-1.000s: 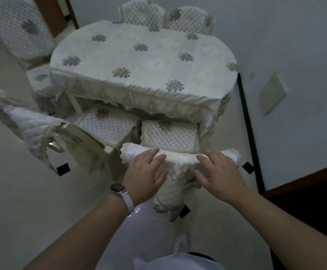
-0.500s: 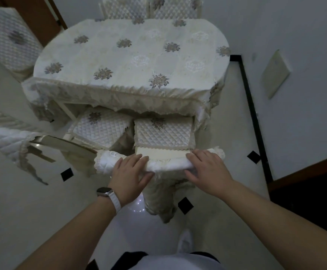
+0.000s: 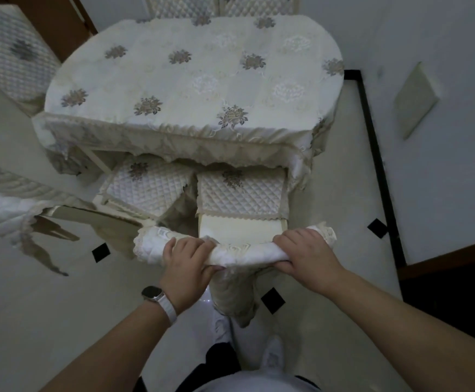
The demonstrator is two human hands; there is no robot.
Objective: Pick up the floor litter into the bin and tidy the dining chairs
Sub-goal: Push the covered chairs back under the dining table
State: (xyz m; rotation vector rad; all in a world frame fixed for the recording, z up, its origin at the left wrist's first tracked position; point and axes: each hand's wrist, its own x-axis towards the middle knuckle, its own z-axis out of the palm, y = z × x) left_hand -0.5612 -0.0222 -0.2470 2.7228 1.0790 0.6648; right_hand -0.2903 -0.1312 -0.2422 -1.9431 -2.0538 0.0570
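Chair (image 3: 242,193), one of five: backrest gripped by left hand (image 3: 186,261), right hand (image 3: 307,256); one table (image 3: 202,75).

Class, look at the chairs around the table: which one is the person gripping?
The near chair straight ahead, seat partly under the table: left hand and right hand grip its backrest top. The angled chair beside it is untouched.

No readable text or labels

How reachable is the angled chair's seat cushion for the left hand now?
Probably yes. The left hand grips the near chair's top rail; the seat cushion lies just beyond, nothing between. It must let go first.
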